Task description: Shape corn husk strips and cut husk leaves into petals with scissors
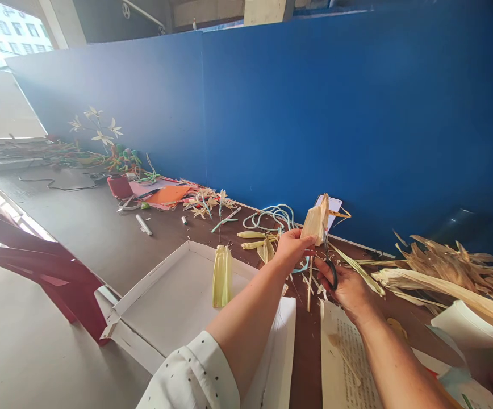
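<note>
My left hand [294,247] pinches a pale, dry corn husk [314,222] and holds it upright above the table. Just to the right, my right hand [345,284] is wrapped round the black handles of a pair of scissors [331,267]. The scissors' blades point up along the husk's right edge; whether they touch it I cannot tell. A yellow-green husk piece [222,276] lies in the white shallow box lid [174,284] left of my forearm. Small husk pieces [253,234] lie behind my left hand.
Dry husks [446,267] pile up at the right by a white tub [476,324]. A printed sheet [344,352] lies in front. A phone [334,213] leans near the blue partition [272,113]. Husk flowers [206,201], orange paper [167,195] and a red chair [50,267] are left.
</note>
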Demonstrator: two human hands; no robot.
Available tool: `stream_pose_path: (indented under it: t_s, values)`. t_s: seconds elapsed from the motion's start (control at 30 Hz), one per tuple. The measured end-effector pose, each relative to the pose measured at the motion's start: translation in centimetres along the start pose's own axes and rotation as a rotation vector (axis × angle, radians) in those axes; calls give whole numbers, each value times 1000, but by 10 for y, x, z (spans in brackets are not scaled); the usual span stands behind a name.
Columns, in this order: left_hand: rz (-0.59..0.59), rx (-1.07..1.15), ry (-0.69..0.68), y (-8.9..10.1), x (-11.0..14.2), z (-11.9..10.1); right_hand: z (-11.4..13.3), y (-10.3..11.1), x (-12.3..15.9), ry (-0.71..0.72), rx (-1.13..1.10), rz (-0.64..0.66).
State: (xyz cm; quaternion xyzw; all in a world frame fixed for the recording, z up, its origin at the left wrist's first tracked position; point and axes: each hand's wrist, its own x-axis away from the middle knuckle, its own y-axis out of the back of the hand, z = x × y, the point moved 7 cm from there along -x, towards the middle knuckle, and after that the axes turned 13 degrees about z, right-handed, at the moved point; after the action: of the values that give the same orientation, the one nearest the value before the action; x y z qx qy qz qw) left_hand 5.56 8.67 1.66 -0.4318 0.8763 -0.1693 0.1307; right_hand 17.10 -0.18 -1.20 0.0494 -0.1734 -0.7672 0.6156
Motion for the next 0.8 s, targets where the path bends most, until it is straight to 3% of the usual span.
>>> stream_pose_path:
  t_s: [0.27, 0.57, 0.8]
  values:
    - [-54, -119, 33, 9, -2, 5, 7, 0, 3, 20, 51, -4]
    - [-16, 124, -20, 3, -5, 4, 7, -1, 6, 15, 10, -20]
    - [-27, 102, -25, 7, -7, 6, 2, -3, 3, -5, 1, 20]
